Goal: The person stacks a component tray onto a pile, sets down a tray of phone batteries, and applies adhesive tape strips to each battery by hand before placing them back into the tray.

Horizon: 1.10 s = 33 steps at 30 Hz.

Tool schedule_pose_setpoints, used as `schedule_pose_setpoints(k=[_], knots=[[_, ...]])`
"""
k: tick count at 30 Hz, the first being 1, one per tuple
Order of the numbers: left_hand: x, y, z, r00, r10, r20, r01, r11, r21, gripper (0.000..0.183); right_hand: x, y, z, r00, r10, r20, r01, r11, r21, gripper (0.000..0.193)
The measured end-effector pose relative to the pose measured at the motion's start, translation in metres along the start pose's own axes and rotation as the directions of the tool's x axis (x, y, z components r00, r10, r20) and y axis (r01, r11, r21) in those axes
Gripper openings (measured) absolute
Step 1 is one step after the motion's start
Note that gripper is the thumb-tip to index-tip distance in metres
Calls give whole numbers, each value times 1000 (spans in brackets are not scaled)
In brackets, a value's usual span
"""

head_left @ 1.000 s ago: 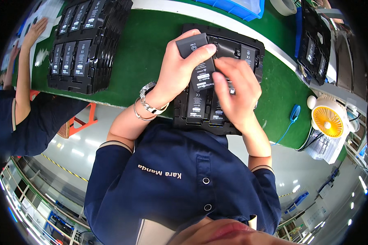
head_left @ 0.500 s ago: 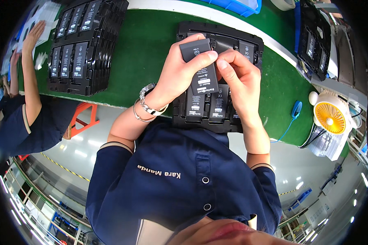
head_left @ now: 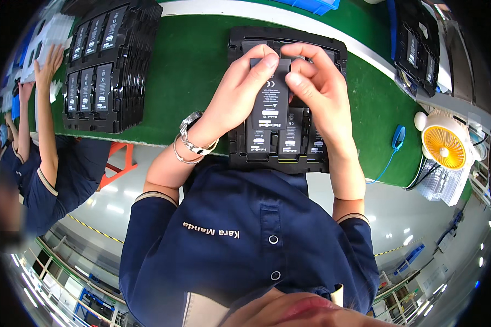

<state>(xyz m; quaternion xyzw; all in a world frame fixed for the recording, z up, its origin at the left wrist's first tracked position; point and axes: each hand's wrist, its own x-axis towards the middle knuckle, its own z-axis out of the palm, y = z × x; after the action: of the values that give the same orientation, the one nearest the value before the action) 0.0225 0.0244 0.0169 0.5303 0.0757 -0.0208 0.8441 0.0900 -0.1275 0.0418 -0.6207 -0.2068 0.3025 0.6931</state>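
Note:
My left hand (head_left: 240, 87) grips a flat black phone battery (head_left: 271, 101) with white print, thumb on its face near the far end. The battery is held over a black plastic tray (head_left: 278, 163), print side up. My right hand (head_left: 324, 87) is at the battery's far right corner, its fingers curled in; whatever they pinch is too small or hidden to make out. Below, several similar batteries (head_left: 290, 139) lie in the tray's pockets. My hands cover the tray's middle.
At the left stands a tall stack of black trays (head_left: 103, 87) with batteries. Another person's arm (head_left: 46, 114) reaches over the table beyond it. To the right are a blue cable clip (head_left: 399, 135), a yellow-and-white fan (head_left: 443, 146) and another battery tray (head_left: 417, 49).
The battery has turned from a slant to nearly straight. My right fingers have shifted up to its far end, and my left thumb has slid toward that end. The other person's arm has moved.

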Motion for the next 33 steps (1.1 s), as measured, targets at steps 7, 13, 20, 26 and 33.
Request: schedule_pose_setpoints(k=[7, 13, 20, 26, 33], knots=[[3, 7, -23, 888, 428, 171, -300, 255, 919, 32, 18, 4, -34, 965, -213, -152, 102, 841, -531, 24], [4, -4, -36, 911, 285, 299, -303, -32, 953, 48, 33, 23, -47, 954, -297, -28, 138, 522, -842, 28], [7, 1, -40, 915, 217, 340, -332, -76, 940, 45, 1, -5, -80, 929, -163, 331, 339, 24, -940, 51], [3, 1, -19, 953, 255, 163, -280, 544, 791, 31, 4, -18, -91, 802, -249, 543, 532, -116, -839, 33], [4, -7, 9, 940, -325, 104, 336, 825, -454, 55, -18, -20, -14, 516, -590, 621, 569, -306, -763, 23]])
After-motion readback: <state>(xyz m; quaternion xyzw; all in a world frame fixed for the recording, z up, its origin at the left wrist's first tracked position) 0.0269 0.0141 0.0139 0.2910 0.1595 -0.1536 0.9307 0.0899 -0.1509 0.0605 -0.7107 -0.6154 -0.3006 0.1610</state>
